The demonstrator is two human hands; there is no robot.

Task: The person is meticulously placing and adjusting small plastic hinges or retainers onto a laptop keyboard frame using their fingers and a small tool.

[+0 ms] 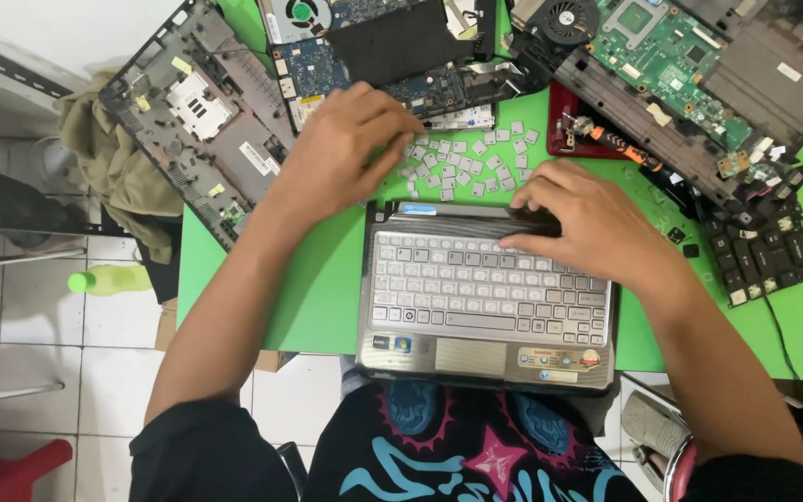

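Resting at the near edge of the green table [327, 307], the silver laptop base [485, 297] shows its pale keyboard to us. Our right hand [587, 223] lies on its top key rows, fingers together and flat, clamped on nothing. Our left hand [346, 149] reaches into the loose white keycaps [476, 163] just behind, fingertips curled together among them. Stripped laptop shells [197, 121] and a green circuit board [662, 46] lie beyond.

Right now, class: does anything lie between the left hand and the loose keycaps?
Nothing visible. The left hand already rests on the near edge of the keycaps scattered on the green table.
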